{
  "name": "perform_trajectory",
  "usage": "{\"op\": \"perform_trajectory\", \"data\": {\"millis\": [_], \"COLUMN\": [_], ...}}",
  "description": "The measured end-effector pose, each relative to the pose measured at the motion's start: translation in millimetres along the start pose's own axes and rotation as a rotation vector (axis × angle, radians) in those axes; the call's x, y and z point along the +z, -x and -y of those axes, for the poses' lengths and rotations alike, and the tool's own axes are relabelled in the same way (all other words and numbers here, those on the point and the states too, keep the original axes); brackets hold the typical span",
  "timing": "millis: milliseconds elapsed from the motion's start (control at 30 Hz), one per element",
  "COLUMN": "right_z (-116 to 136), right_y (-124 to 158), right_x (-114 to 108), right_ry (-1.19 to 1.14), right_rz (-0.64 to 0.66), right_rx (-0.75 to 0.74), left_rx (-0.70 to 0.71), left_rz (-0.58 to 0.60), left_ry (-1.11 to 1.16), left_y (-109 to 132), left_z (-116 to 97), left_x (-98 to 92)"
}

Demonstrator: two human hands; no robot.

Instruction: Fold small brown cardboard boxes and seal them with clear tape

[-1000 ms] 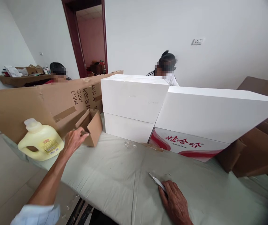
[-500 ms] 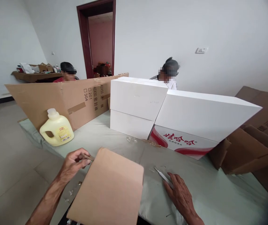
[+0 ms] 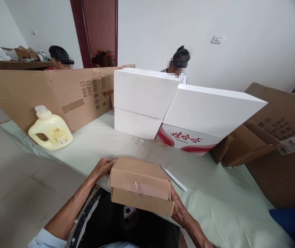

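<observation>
A small brown cardboard box, with clear tape across its front flap, is tilted toward me at the near table edge. My left hand is closed at its far left corner, fingers partly hidden. Around the right side is my right hand, closed against the cardboard, with most fingers hidden behind it. A slim white-handled craft knife lies on the green cloth just right of the box, touched by neither hand.
White boxes stand across the table, one with red print. A pale yellow jug leans near a large carton at left. Open cartons are at right. Clear tape scraps lie mid-table. Two people sit beyond.
My right hand has left the craft knife and moved to the box's right side. My left hand has moved onto its left corner. The box has turned, showing its taped flap.
</observation>
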State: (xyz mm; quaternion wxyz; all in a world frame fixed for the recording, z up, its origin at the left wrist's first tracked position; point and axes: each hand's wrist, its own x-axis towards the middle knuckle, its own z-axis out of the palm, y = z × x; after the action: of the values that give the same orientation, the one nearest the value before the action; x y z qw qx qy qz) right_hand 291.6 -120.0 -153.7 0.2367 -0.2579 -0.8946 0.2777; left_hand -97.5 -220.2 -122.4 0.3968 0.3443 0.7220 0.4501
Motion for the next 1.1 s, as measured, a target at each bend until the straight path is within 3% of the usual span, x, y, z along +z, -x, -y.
{"op": "perform_trajectory", "data": {"millis": [200,267,400,467,567,700,833,967,1100], "right_z": [19,20,22,25,27,-2,-53,-78,-76], "right_y": [-12,-19,-30,-33,-34,-24,-10,-10,-23], "right_x": [1,1,1,1,-4,-22,-35,-30,-32], "right_ry": [-0.241,-0.271,-0.325,-0.351,-0.338,-0.009,0.455,0.487,0.421], "right_rz": [-0.008,-0.025,-0.04,-0.032,-0.001,0.015,-0.136,-0.172,-0.252], "right_rx": [0.134,0.16,0.243,0.285,0.264,0.121,0.248,0.306,0.318], "left_rx": [0.209,0.334,0.543,0.591,0.648,0.628,0.649,0.654,0.683], "left_rz": [-0.117,-0.063,0.204,0.204,0.11,0.064,0.007,-0.015,0.124], "left_ry": [-0.161,-0.115,-0.026,-0.125,-0.248,-0.233,-0.217,-0.16,-0.201], "left_y": [7,19,43,48,49,45,43,41,39], "left_z": [-11,-19,-29,-30,-31,-37,-44,-43,-40], "left_x": [-16.8,-22.7,-28.3,-25.5,-18.9,-13.9,-8.1,-3.1,-8.3]}}
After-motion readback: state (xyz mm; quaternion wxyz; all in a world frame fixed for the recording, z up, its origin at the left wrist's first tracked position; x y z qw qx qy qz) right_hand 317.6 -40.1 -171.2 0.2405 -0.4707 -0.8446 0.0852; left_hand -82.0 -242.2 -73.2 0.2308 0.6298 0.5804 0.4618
